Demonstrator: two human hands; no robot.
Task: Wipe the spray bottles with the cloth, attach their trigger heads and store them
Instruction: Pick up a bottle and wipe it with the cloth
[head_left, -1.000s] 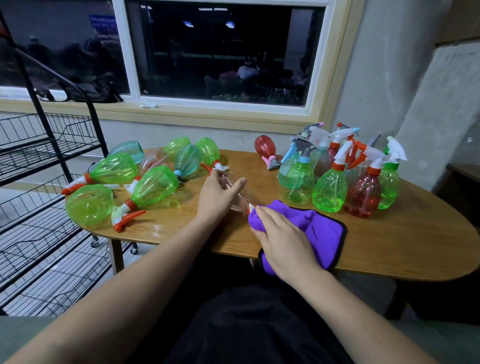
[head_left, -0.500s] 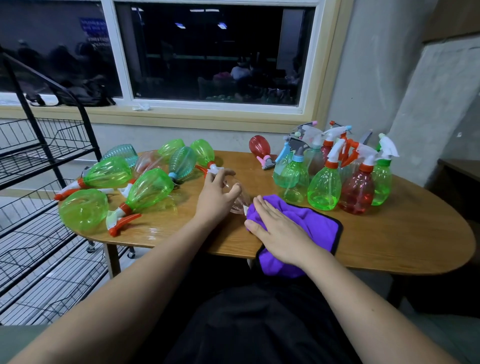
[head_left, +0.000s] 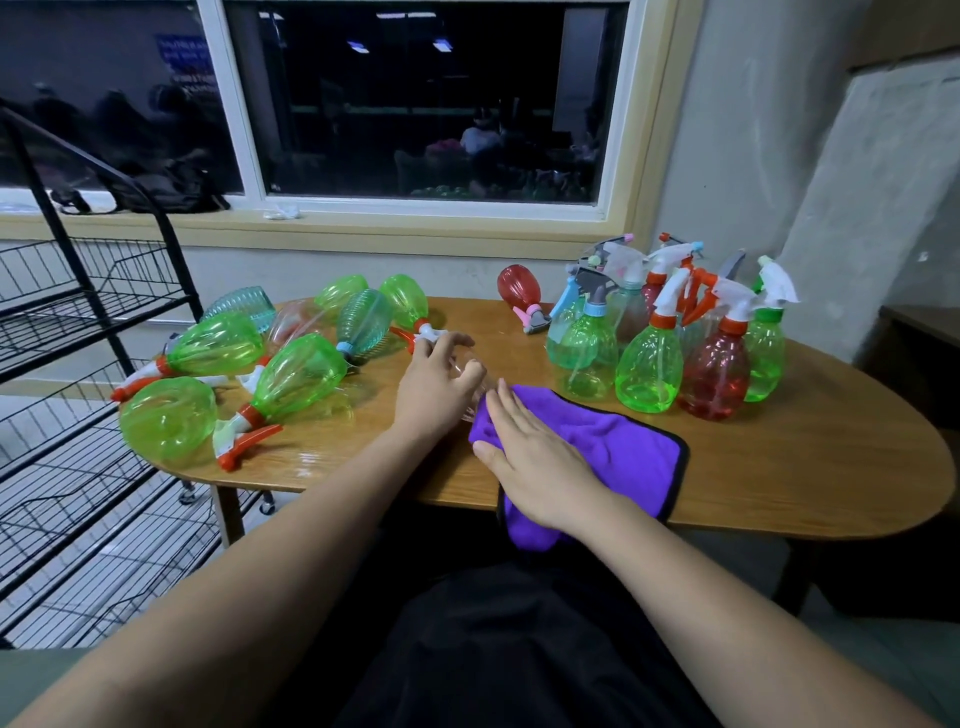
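Our left hand (head_left: 434, 387) curls its fingers round a clear bottle (head_left: 483, 391) lying on the table (head_left: 805, 467). Our right hand (head_left: 540, 465) rests flat, fingers straight, on the one purple cloth (head_left: 628, 452) beside it. At least seven lying bottles (head_left: 298, 374) sit left, and at least six standing bottles (head_left: 649, 371) sit right.

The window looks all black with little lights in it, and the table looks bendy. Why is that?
In the head view the dark window glass mirrors the room's ceiling lights; the same view's wide lens curves the table edge and the wire rack; also in the head view, the clear bottle in the left hand looks faint.
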